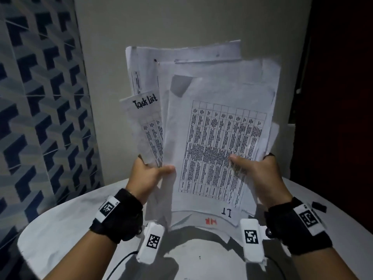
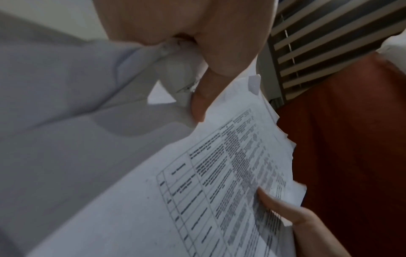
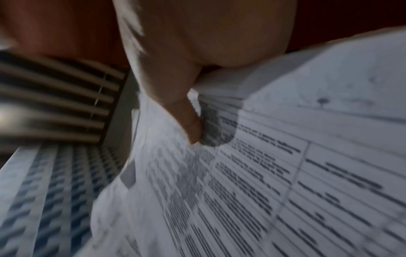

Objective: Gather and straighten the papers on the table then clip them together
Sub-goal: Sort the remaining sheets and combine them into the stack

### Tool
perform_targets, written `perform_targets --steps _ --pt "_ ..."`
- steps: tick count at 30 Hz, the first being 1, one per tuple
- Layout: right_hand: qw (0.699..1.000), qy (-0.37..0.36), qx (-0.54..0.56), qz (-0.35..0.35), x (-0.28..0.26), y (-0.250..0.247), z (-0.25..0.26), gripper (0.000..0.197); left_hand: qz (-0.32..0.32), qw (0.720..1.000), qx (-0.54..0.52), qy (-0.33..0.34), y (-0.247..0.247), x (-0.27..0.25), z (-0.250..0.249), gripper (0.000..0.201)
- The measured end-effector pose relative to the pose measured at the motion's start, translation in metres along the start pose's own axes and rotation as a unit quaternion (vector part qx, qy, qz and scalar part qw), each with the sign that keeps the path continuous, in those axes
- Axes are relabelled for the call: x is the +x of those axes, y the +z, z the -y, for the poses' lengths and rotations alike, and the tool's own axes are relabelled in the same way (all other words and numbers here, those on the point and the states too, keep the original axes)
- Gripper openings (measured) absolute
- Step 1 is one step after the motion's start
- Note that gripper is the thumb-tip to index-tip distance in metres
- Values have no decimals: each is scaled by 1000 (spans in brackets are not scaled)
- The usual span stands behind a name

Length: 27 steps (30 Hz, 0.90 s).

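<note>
I hold a loose, uneven stack of white papers (image 1: 212, 118) upright above the round table (image 1: 60, 229). The front sheet carries a printed grid of text, and a sheet headed "Task List" (image 1: 145, 122) sticks out at the left. My left hand (image 1: 147, 174) pinches the stack's lower left edge, thumb on the front. My right hand (image 1: 256, 174) grips the lower right edge, thumb pressed on the printed grid. In the left wrist view the left thumb (image 2: 204, 97) lies on the papers (image 2: 197, 191). The right wrist view shows the right thumb (image 3: 186, 118) on the front sheet (image 3: 285, 173). A small black binder clip (image 1: 319, 207) lies on the table at the right.
The table is white, with red marks (image 1: 211, 220) near its middle and a black cable (image 1: 121, 261) at its front. A blue-grey patterned wall panel (image 1: 40, 98) stands at the left, a plain wall behind, and a dark red curtain (image 2: 351, 156) at the right.
</note>
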State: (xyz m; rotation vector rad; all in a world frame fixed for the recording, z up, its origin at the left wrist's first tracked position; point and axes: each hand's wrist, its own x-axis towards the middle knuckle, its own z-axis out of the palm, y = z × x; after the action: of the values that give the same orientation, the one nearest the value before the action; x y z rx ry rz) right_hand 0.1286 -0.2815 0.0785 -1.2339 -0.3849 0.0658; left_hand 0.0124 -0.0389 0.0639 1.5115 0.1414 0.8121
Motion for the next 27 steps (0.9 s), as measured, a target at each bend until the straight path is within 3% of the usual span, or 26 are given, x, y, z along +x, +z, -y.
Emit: perform_targets --steps 3,5,7,9,11,17,19,21,23,27 --pt "996 42 -6 74 1 -25 16 36 49 998 -24 -26 2 2 4 36" --pt "988 100 0 119 1 -40 20 49 77 993 -54 -66 4 3 6 48" --pt "978 148 10 147 2 -50 21 56 98 987 -72 -108 7 2 8 45" --pt "976 160 9 145 0 -53 23 43 132 979 -78 -136 10 1 8 34" --pt "987 105 -2 124 -4 -51 27 38 152 975 -78 -142 12 1 8 30" --pt "996 -19 -84 9 1 -49 14 74 89 994 -43 -48 32 4 1 44" --pt "994 -75 -72 -16 -1 -42 14 47 70 997 -12 -12 37 4 -3 41" --pt "986 -136 -88 -35 -6 -36 15 34 46 999 4 20 40 4 -4 32" --pt "963 -221 -141 -55 -14 -28 16 30 10 998 12 53 45 2 -7 23" --pt "874 -394 -267 -99 -22 -24 12 43 -28 997 13 65 58 2 -7 32"
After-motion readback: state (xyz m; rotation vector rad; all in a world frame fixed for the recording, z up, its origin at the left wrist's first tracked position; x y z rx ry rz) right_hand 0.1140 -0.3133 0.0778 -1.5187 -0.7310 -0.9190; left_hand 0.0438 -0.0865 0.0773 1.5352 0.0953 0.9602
